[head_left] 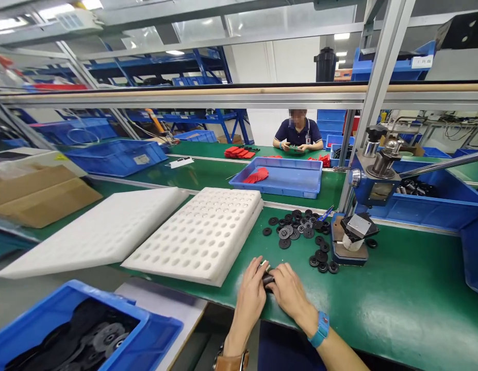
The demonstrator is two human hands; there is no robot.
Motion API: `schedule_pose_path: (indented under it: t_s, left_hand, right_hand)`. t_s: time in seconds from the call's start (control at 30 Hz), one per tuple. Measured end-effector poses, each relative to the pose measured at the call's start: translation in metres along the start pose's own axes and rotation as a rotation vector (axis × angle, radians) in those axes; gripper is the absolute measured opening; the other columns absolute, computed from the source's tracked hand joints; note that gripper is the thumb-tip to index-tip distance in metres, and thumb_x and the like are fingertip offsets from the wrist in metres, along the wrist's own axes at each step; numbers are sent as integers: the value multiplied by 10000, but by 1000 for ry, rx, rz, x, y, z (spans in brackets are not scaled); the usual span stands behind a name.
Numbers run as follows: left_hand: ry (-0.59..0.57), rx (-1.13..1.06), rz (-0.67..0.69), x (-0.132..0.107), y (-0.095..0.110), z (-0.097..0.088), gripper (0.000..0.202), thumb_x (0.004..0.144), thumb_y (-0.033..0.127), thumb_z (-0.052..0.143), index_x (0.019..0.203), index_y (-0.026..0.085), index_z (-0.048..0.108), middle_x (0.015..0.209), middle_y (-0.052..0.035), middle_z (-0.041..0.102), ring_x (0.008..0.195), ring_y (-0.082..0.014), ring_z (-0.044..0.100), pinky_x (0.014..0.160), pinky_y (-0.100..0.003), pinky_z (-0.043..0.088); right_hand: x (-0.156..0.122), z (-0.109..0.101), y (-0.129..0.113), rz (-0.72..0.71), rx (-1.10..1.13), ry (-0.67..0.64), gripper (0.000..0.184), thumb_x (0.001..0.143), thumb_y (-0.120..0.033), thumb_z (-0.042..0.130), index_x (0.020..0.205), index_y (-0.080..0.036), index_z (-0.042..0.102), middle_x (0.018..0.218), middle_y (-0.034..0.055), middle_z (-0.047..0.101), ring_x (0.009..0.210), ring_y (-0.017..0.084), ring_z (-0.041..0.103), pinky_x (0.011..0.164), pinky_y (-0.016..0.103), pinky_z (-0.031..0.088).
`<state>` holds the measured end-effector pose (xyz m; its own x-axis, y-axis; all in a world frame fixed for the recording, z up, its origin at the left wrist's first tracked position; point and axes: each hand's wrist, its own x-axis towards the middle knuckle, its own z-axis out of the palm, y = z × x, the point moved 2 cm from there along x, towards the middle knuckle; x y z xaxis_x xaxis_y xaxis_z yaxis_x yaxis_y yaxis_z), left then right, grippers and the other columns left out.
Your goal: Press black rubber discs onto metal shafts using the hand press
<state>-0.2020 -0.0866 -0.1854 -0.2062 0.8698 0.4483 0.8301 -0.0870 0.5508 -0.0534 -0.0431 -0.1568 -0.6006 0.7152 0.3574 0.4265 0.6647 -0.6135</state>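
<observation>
My left hand (251,298) and my right hand (288,291) meet near the front edge of the green table (397,293). Together they pinch a small black round part (268,280); a pale piece shows at my left fingertips. Both hands are closed on it. A loose pile of black discs (300,229) lies just beyond my hands. To the left sits a white foam tray with round holes (200,234), its holes empty.
A blue hand press (362,206) stands right of the discs. A plain white foam sheet (95,232) lies far left. Blue bins sit at the lower left (153,330), centre back (285,178) and right (435,203). A person (298,135) works across the line.
</observation>
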Motion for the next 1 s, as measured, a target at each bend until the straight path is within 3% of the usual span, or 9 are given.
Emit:
schedule_pose_path:
  t_s: [0.27,0.43,0.63,0.7,0.8,0.9,1.0]
  left_hand:
    - [-6,4,18,-6,30,9,513,972,71,375,1395,218,626,1554,-112,530,1485,-299,444,1163,-548,480]
    - [18,38,46,-4,44,11,419,996,201,504,1403,210,601,1534,-142,535,1470,-344,451,1146,-580,478]
    - [88,73,173,-8,71,11,416,993,233,554,1407,194,574,1608,-172,430,1557,-403,263,1205,-698,310]
    - [18,14,272,-13,87,17,425,991,210,549,1415,217,573,1557,-145,507,1514,-360,373,1199,-615,382]
    - [-52,-99,305,-19,105,31,377,1001,199,508,1361,210,619,1289,-130,703,1231,-290,655,1013,-462,570]
    - [-9,-181,174,-20,111,40,300,1019,246,482,1236,184,680,1062,-126,755,976,-268,729,840,-411,613]
    - [26,-246,60,-19,109,41,294,1022,328,501,1179,173,694,1063,-146,755,980,-290,734,838,-425,613]
  right_hand:
    - [-15,-11,10,170,101,105,69,961,-174,546,1005,-208,585,960,65,660,931,253,612,840,362,491]
    - [-22,-24,27,341,194,207,122,1000,-280,480,1023,-201,570,818,40,692,729,208,663,654,278,451]
    - [-47,-61,41,401,267,211,224,978,-392,544,905,-191,611,687,2,659,584,161,603,533,233,402]
    - [-56,-71,40,390,267,182,228,969,-384,564,875,-186,624,660,-9,649,557,148,582,508,223,390]
    - [-61,-82,38,359,234,126,224,973,-364,577,859,-186,651,634,-22,641,550,141,584,509,216,412]
    - [-57,-92,41,337,140,128,303,1042,-357,469,930,-190,696,791,25,713,703,167,671,644,240,510]
    - [-48,-98,50,353,-26,182,378,1066,-323,375,1014,-179,721,1256,146,684,1067,261,683,910,364,534]
